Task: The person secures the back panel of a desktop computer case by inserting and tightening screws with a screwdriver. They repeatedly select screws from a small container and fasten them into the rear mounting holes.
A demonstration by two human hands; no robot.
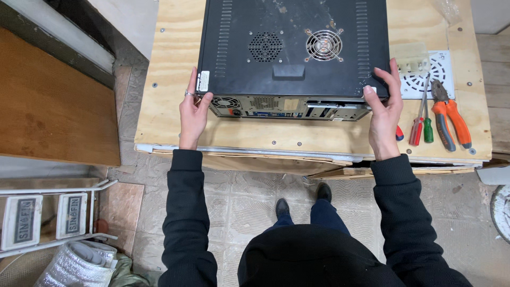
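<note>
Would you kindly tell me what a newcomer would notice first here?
A dusty black metal computer case lies flat on the plywood workbench, the left hand and right hand gripping its near corners. Orange-handled pliers and red and green screwdrivers lie to the right.

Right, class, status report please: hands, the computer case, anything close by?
Left hand and right hand grip the sides of the black computer case, lying flat on the plywood bench. Screwdrivers and orange pliers beside right hand.
</note>
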